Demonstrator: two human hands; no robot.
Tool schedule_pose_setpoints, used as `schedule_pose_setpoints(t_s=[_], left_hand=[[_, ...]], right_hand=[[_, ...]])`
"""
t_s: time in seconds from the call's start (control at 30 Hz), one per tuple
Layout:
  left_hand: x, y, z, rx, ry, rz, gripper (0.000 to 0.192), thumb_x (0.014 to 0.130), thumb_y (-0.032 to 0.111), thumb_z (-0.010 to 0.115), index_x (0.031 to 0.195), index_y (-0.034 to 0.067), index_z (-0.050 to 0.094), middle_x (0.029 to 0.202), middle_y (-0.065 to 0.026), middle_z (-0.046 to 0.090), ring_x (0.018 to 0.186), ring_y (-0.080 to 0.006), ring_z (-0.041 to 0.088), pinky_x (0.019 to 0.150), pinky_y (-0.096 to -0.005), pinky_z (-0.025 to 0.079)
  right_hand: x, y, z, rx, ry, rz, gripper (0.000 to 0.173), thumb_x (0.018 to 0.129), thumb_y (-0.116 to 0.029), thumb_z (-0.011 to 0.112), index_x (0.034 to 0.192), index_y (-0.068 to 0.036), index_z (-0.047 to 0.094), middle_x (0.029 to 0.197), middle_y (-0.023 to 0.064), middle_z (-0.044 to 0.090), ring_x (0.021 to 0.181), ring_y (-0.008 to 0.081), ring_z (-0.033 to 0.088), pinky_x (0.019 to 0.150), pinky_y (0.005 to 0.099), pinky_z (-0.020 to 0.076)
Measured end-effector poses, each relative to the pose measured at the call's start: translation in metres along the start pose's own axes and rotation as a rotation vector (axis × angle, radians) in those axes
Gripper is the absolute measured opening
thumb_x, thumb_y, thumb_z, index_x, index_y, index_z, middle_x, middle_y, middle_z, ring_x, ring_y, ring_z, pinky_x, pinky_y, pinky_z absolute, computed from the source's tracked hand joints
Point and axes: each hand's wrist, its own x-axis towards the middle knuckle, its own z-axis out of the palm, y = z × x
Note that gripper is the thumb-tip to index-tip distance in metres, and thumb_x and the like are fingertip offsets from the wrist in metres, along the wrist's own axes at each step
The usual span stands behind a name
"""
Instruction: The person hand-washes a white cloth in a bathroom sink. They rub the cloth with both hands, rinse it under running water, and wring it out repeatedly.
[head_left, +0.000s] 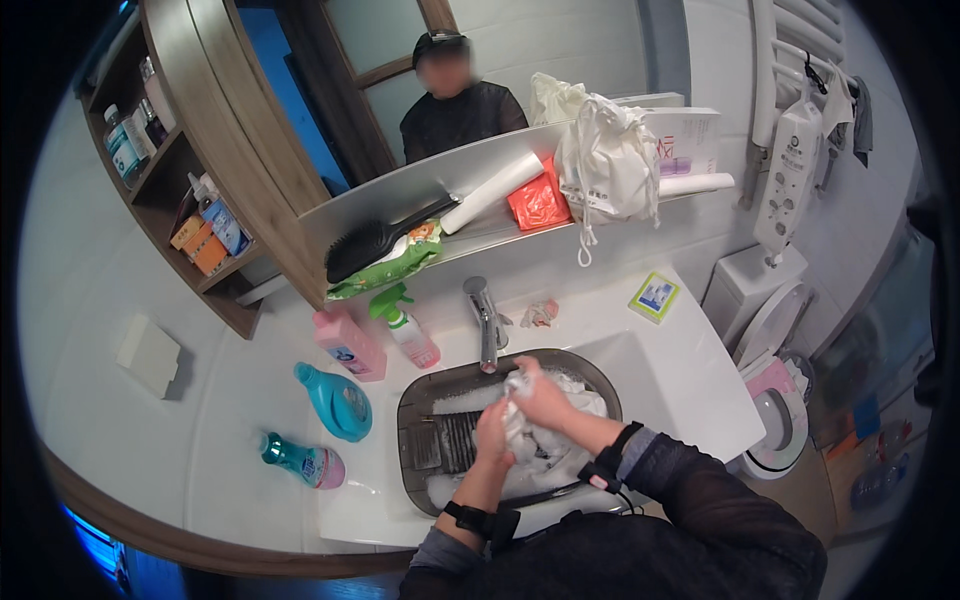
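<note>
A grey plastic wash basin (414, 491) with a ribbed washboard part (455, 442) sits on the sink, holding sudsy water (469, 397). White wet cloth (559, 442) is bunched in its right half, flecked with foam. My left hand (495, 433) grips the near-left side of the bunch. Across from it, my right hand (541, 397) clasps the upper part, with foam on the fingers. The two hands are close together, above the suds. Part of the cloth is hidden behind my hands and right forearm.
A chrome faucet (485, 322) rises behind the basin. On the left stand a pink bottle (352, 345), a green-topped spray bottle (409, 334), a teal detergent jug (337, 405) and a teal-and-pink bottle (307, 461). A boxed soap bar (655, 297) lies at the back right, beneath a loaded shelf (480, 251).
</note>
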Motion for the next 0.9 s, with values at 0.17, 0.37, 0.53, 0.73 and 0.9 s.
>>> schedule_pose_setpoints(t_s=[0.17,0.37,0.53,0.73,0.9], left_hand=[[-0.002,0.008,-0.001,-0.348,-0.083,-0.181,0.032,0.094,0.033,0.054,0.113,0.008,0.062,0.104,-0.0101,0.067,0.097,-0.0236,0.066,0.087,-0.0415,0.053],[0.004,-0.003,-0.003,-0.004,-0.090,-0.233,0.045,0.094,0.041,0.057,0.125,0.009,0.059,0.106,-0.0066,0.069,0.084,-0.0220,0.068,0.070,-0.0353,0.056],[0.019,-0.008,-0.017,0.288,-0.261,0.078,0.042,0.096,0.038,0.052,0.120,0.005,0.060,0.104,-0.0101,0.068,0.088,-0.0250,0.068,0.073,-0.0388,0.056],[0.010,0.002,-0.014,-0.159,-0.088,-0.226,0.038,0.094,0.036,0.053,0.116,0.006,0.062,0.106,-0.0099,0.068,0.094,-0.0270,0.067,0.086,-0.0444,0.054],[0.007,0.014,-0.012,-0.313,-0.288,-0.289,0.041,0.096,0.032,0.053,0.126,0.006,0.059,0.120,-0.0087,0.065,0.112,-0.0237,0.061,0.098,-0.0406,0.048]], right_hand=[[-0.003,0.007,0.006,-0.202,-0.481,-0.394,0.034,0.082,-0.026,0.064,0.112,-0.012,0.061,0.103,0.0219,0.063,0.096,0.0411,0.062,0.080,0.0470,0.0522],[-0.003,-0.004,-0.006,-0.183,-0.169,-0.194,0.029,0.079,-0.024,0.066,0.104,-0.010,0.061,0.105,0.0193,0.060,0.091,0.0388,0.063,0.077,0.0469,0.0536],[-0.011,-0.011,-0.006,-0.231,-0.621,-0.391,0.035,0.079,-0.028,0.067,0.108,-0.010,0.059,0.101,0.0185,0.059,0.100,0.0381,0.060,0.082,0.0461,0.0521],[0.001,0.002,0.000,-0.255,-0.132,-0.258,0.034,0.077,-0.027,0.068,0.106,-0.011,0.058,0.101,0.0200,0.057,0.095,0.0375,0.063,0.074,0.0489,0.0535],[-0.018,-0.006,0.005,-0.310,-0.265,-0.441,0.028,0.084,-0.030,0.063,0.102,-0.009,0.058,0.100,0.0201,0.059,0.093,0.0394,0.062,0.072,0.0472,0.0529]])
